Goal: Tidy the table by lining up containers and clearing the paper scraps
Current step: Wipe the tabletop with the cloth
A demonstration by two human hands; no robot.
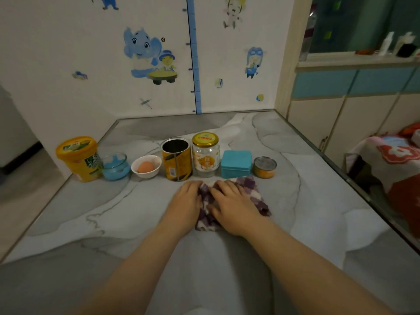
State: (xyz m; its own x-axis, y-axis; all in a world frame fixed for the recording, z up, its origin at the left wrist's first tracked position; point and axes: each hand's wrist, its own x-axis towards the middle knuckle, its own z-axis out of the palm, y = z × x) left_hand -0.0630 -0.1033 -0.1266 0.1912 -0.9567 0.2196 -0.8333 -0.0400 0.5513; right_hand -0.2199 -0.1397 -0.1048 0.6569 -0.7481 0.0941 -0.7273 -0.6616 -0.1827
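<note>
Labels: I can't read any of them. The tub [78,158] is yellow with a green and white print, too blurred to read. The can [177,162] is yellow and black with a barcode low on its side. The jar [205,155] has a gold lid with small red characters, and an orange mark on its label that I can't make out.

Row: seven containers stand upright in one line running left to right across the far half of the bench [318,201]. From the left: tub, glass bowl [114,167] tinted blue and touching the tub, white bowl [146,165] holding a brown egg [145,167], the open-topped can, jar, teal box [236,163] with its lid on, low tin [264,167] with an orange label.

Cloth [252,192]: purple and white check, bunched, just in front of the jar and box, long axis slanting from near-left to far-right.

Hands: my right hand [231,208] lies flat on the cloth, fingers straight and spread, pointing at the row. My left hand [185,203] rests at the cloth's left edge, fingers straight and together; fingertips partly hidden by a fold
</note>
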